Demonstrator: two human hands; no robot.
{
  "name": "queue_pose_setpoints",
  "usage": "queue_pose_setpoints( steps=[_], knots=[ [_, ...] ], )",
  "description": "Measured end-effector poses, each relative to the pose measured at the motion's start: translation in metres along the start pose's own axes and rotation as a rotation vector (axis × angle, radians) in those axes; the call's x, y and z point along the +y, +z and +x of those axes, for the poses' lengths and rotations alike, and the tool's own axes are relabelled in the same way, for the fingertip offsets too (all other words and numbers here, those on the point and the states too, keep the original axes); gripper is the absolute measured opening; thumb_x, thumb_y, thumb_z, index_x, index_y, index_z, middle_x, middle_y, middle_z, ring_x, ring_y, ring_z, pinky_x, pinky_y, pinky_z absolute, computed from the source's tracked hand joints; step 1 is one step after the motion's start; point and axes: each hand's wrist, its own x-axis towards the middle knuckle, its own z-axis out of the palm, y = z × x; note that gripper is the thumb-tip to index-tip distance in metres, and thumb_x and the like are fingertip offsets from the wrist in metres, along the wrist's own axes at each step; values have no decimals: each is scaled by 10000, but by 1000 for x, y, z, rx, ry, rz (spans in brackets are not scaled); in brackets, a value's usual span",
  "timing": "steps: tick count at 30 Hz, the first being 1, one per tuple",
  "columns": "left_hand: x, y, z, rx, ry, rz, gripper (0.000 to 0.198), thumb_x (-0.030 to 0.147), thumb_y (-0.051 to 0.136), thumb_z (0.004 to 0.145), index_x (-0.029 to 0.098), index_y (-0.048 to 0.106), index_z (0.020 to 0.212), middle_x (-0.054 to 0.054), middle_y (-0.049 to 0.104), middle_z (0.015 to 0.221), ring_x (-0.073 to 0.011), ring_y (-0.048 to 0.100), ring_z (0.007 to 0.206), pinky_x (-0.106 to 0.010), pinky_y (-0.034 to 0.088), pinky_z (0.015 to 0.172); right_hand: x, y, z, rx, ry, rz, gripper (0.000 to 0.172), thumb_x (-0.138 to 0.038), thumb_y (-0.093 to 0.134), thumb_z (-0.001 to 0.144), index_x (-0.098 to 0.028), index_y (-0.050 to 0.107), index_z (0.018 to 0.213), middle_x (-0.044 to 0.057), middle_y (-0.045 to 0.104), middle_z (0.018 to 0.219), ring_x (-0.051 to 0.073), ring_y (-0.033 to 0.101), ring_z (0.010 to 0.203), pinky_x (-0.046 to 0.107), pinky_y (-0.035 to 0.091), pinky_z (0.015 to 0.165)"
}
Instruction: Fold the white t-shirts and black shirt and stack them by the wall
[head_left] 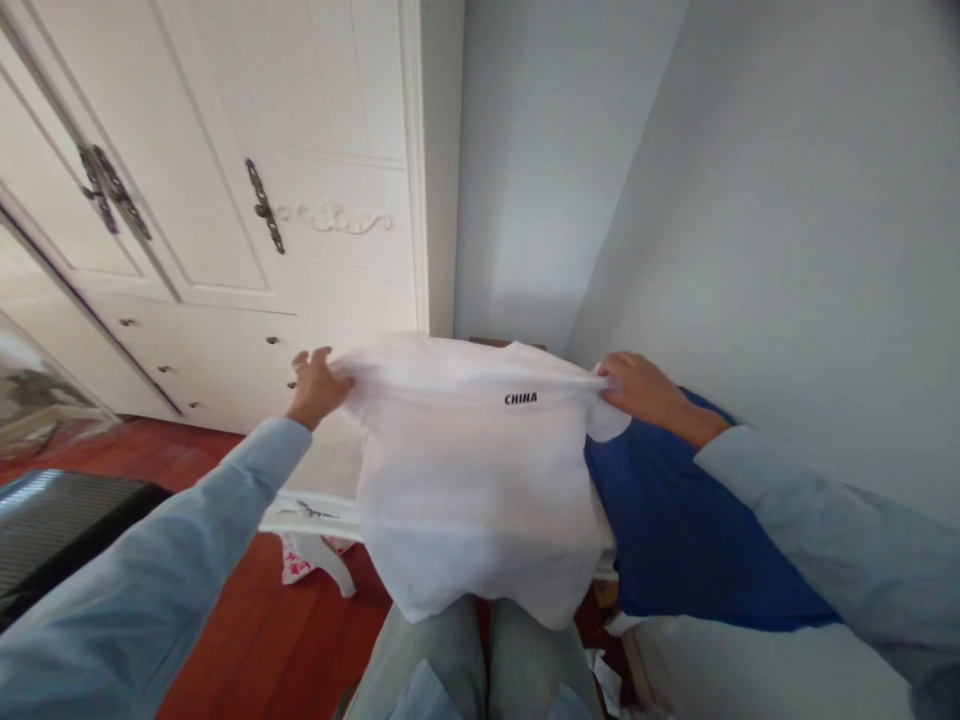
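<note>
A white T-shirt (472, 480) with the word CHINA in black on its chest hangs spread out in front of me, its hem reaching down to my knees. My left hand (319, 385) pinches its left shoulder or sleeve between thumb and fingers. On the other side, my right hand (637, 385) grips the right shoulder, and a short sleeve droops below it. The cloth is stretched between both hands. Behind the shirt's right edge lies a blue cloth (690, 530), partly covered by my right forearm.
A white wardrobe (345, 120) with dark metal handles stands ahead on the left. Grey walls (787, 220) meet at the right. A dark ribbed case (67, 530) sits at lower left on the red wooden floor (247, 620). Part of a low white table (315, 515) shows behind the shirt.
</note>
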Motion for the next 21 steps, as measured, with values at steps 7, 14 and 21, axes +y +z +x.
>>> queue_pose_setpoints(
  steps=[7,14,21],
  knots=[
    [16,62,-56,-537,476,200,572,452,397,966,148,477,1444,-192,360,1566,-341,219,1495,-529,288,1155,-3,72,-9,-268,-101,137,508,-190,592,808,-131,580,1313,169,569,1373,299,513,1299,425,349,1146],
    [2,79,-64,-648,549,264,643,477,256,1015,145,277,1566,-165,219,1629,-308,145,1517,-515,159,1195,12,95,5,-319,26,169,451,-259,608,853,-141,613,1288,173,584,1370,307,511,1317,431,359,1136],
    [-4,81,-55,-580,544,267,634,472,267,1009,156,305,1558,-147,253,1621,-298,188,1510,-517,164,1192,41,95,9,-404,343,249,320,-379,711,782,-118,703,967,169,720,1063,306,670,997,373,511,879]
  ],
)
